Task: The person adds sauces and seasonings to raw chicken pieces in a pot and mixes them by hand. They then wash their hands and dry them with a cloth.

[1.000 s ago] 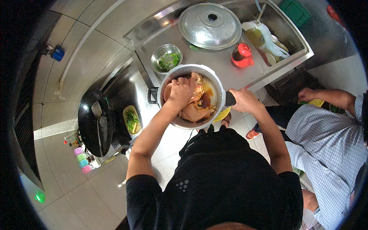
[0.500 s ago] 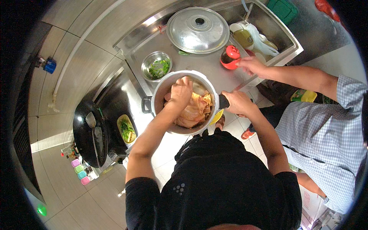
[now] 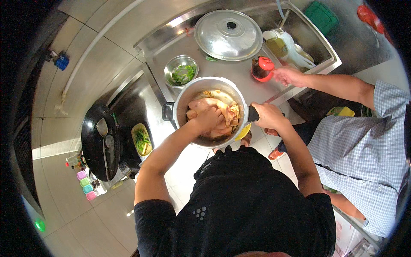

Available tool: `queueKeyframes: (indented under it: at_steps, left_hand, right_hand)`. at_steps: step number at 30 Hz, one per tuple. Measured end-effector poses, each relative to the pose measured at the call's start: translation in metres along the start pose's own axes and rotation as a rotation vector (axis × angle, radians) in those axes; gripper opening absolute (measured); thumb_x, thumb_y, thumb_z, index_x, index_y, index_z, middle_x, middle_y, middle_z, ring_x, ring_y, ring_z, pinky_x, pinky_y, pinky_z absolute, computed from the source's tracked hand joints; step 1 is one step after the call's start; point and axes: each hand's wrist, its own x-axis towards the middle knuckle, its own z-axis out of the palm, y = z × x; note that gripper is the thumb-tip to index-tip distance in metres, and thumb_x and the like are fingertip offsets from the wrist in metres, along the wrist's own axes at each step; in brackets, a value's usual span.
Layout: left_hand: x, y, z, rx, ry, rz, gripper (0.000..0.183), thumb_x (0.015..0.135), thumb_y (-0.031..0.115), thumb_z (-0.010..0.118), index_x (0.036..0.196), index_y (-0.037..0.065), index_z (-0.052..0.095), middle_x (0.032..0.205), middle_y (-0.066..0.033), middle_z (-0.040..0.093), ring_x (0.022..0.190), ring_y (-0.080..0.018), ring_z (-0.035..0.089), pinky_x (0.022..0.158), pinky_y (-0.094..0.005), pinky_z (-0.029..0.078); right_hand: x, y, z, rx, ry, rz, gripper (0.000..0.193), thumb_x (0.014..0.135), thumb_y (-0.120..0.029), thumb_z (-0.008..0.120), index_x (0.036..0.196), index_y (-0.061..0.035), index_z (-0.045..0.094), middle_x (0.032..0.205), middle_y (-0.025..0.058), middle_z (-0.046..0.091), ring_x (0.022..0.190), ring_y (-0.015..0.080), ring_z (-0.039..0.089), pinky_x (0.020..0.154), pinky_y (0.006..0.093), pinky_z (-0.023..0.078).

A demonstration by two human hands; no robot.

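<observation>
A deep silver pot (image 3: 233, 96) sits in front of a person in black, overlapping the near edge of a steel tabletop (image 3: 239, 81); whether it rests on anything is hidden. Inside are large pieces of pale meat (image 3: 203, 104) with yellow-brown bits around them. The left hand (image 3: 209, 118) is inside the pot, fingers curled against the meat; whether they grip it cannot be told. The right hand (image 3: 266, 115) is wrapped around the black handle (image 3: 253, 114) on the pot's right.

Beyond the pot, to its left, a metal bowl (image 3: 168, 70) contains chopped greens. Beyond it, to the right, a co-worker's hand (image 3: 289, 76) is at a red-lidded container (image 3: 262, 70) with dark contents; farther that way, a sink (image 3: 332, 62) holds dishes. Left of the pot are an oval dish (image 3: 149, 153) of green vegetables and, farther left, a black wok (image 3: 90, 141) holding a ladle (image 3: 102, 127).
</observation>
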Motion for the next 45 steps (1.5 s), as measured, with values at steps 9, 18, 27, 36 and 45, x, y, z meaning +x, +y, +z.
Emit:
queueKeyframes:
  at_steps: [9,18,27,36,45]
  left_hand:
    - [0.010,-0.041,-0.011,-0.368,0.105,-0.146,0.024,0.079,0.012,0.057,0.101,0.010,0.066,0.099,-0.0153,0.066,0.099,-0.0316,0.063,0.085,-0.0416,0.049]
    - [0.043,-0.058,0.005,-0.157,-0.033,-0.735,0.030,0.097,0.027,0.041,0.106,0.005,0.059,0.101,-0.0154,0.069,0.090,-0.0328,0.069,0.075,-0.0441,0.056]
    - [0.026,-0.023,-0.031,0.104,0.083,-0.462,0.035,0.088,0.013,0.049,0.122,0.004,0.047,0.134,-0.0174,0.046,0.130,-0.0301,0.043,0.103,-0.0439,0.041]
    - [0.037,-0.035,0.011,-0.387,0.048,-0.447,0.042,0.089,0.019,0.052,0.129,0.010,0.055,0.120,-0.0169,0.062,0.123,-0.0338,0.052,0.101,-0.0488,0.041]
    - [0.019,-0.059,-0.030,-0.525,0.037,-0.397,0.065,0.089,0.053,0.053,0.132,0.006,0.049,0.115,-0.0246,0.062,0.110,-0.0394,0.058,0.096,-0.0462,0.044]
  right_hand:
    - [-0.002,0.004,0.003,-0.001,0.025,0.011,0.062,0.064,-0.023,0.077,0.120,-0.0056,0.056,0.091,0.0235,0.067,0.088,0.0405,0.065,0.076,0.0491,0.052]
    - [0.000,-0.002,-0.004,0.073,-0.047,0.056,0.055,0.068,-0.018,0.073,0.119,-0.0059,0.056,0.091,0.0220,0.067,0.089,0.0404,0.065,0.077,0.0490,0.051]
    - [0.004,-0.002,-0.006,0.011,-0.030,0.045,0.050,0.069,-0.021,0.073,0.113,-0.0073,0.056,0.089,0.0217,0.067,0.086,0.0404,0.065,0.073,0.0501,0.051]
    - [-0.001,-0.002,-0.006,0.061,-0.048,0.056,0.061,0.068,-0.023,0.076,0.121,-0.0040,0.054,0.093,0.0262,0.066,0.090,0.0422,0.064,0.077,0.0496,0.051]
    - [0.003,0.007,0.004,0.072,-0.003,0.046,0.056,0.068,-0.019,0.074,0.118,-0.0047,0.055,0.089,0.0257,0.066,0.087,0.0428,0.064,0.075,0.0494,0.052]
